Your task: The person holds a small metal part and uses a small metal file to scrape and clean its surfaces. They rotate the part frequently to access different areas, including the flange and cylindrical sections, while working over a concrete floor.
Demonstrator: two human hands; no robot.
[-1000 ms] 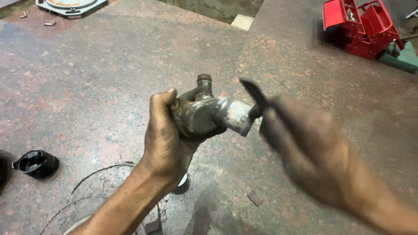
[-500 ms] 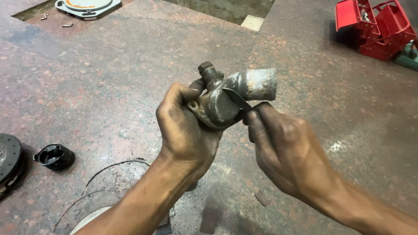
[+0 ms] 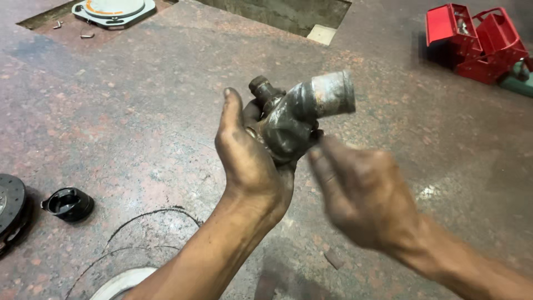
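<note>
Overhead, left hand (image 3: 250, 161) around grimy metal pipe fitting (image 3: 297, 116), right hand (image 3: 361, 194) beside.

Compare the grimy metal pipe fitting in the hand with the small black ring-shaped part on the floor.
The grimy grey metal pipe fitting is held up off the floor in the left hand; the small black ring-shaped part lies on the mottled stone floor, untouched. The fitting is dull grey with branching tubular outlets; the ring is glossy black, low and round. The blurred right hand is beside the fitting, far from the ring. Both are hollow.
</note>
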